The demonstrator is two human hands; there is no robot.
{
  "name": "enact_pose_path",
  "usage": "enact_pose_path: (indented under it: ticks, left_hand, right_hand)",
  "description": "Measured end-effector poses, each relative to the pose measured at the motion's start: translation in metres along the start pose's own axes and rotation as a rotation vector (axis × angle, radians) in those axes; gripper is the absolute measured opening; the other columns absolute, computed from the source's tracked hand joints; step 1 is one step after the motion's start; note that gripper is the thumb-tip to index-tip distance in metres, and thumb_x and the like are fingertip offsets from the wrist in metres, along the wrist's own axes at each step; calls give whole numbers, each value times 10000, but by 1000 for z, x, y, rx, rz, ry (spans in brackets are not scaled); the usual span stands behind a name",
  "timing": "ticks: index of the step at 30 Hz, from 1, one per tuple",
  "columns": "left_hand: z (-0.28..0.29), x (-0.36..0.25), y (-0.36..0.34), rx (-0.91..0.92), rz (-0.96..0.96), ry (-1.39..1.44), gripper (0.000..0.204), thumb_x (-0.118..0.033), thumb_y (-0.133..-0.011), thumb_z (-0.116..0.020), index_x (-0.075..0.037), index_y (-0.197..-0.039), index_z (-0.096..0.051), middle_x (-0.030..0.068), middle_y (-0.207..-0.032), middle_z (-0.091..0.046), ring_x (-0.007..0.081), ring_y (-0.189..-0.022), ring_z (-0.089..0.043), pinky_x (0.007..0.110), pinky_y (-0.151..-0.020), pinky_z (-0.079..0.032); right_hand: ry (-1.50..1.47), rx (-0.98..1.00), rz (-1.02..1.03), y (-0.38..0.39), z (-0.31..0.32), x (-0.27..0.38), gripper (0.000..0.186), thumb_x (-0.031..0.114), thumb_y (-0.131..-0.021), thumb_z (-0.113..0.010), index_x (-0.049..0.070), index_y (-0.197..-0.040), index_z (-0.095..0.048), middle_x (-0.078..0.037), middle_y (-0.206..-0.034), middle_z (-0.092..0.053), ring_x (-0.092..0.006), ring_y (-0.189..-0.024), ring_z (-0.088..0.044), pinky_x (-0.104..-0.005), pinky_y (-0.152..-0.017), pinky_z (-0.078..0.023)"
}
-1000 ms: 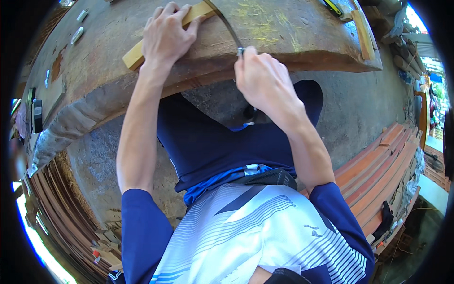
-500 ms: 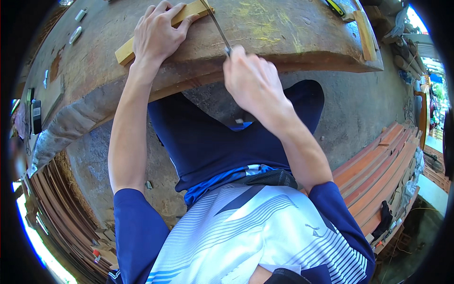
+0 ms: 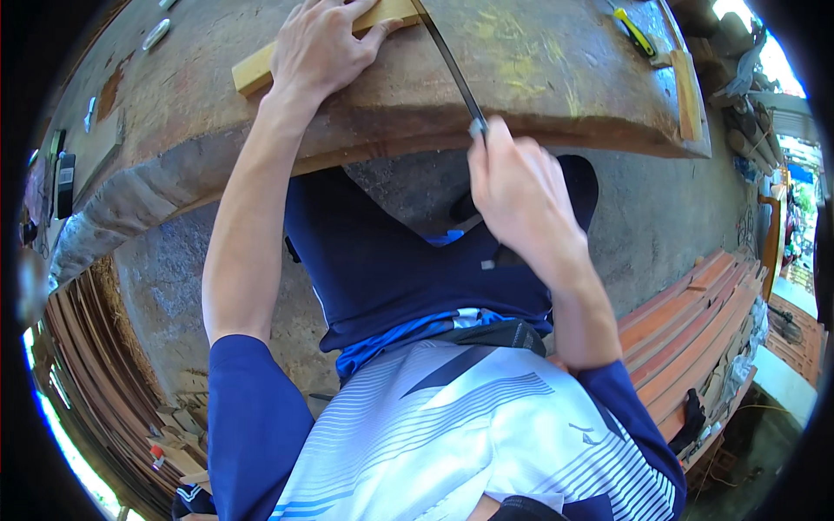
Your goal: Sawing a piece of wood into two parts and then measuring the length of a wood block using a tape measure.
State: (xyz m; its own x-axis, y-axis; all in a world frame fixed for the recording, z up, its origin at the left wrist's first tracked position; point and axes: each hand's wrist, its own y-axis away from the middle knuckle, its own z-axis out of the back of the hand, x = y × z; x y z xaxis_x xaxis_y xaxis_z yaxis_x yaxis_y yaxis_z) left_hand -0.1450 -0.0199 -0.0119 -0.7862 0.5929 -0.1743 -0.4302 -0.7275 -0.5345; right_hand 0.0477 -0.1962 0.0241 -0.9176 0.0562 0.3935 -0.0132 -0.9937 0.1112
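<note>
My left hand [image 3: 321, 54] grips a light wooden strip [image 3: 252, 74] and presses it on the thick, worn workbench top [image 3: 200, 87], with the thumb lying along the strip. My right hand [image 3: 526, 191] is closed around the grip of a saw [image 3: 452, 61]. Its long, thin dark blade runs from the grip up to the strip, crossing it just right of my left thumb. The grip is mostly hidden under my fingers.
A yellow-black cutter [image 3: 634, 33] and a wooden piece [image 3: 688, 95] lie at the bench's right end. A round metal object [image 3: 156, 33] sits at top left. Stacked planks [image 3: 686, 330] lie at lower right, more boards [image 3: 95, 365] at lower left. My legs are below the bench edge.
My right hand and the saw have moved down and to the right, toward my body, most clearly in the last half second. My left hand remains on the strip.
</note>
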Motion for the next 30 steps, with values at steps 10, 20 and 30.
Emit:
enact_pose_path:
  ticks: [10,20,30]
  left_hand:
    - [-2,-5,3,7,-11,60,332,-330,-885,-776,-92,-1117,-772,118,-1070,-679,329,-1092,-631,445,-966,-525]
    - [-1,-4,9,35,-41,28,353,-309,-884,-781,-87,-1159,-778,117,-1098,-684,327,-1114,-628,441,-981,-528]
    - [-1,-10,5,51,-36,36,343,-301,-885,-775,-78,-1145,-771,128,-1087,-684,335,-1085,-629,443,-971,-528]
  right_hand:
    - [66,32,-89,3,2,2,286,210,-1055,-498,-43,-980,-608,-329,-845,-715,-487,-816,-733,-558,-770,-593]
    - [6,150,-157,21,2,10,269,202,-1059,-489,-38,-981,-584,-311,-820,-718,-481,-823,-735,-560,-781,-596]
    - [-43,42,-102,24,-13,1,257,210,-1053,-516,-26,-969,-572,-335,-801,-698,-511,-798,-717,-578,-746,-581]
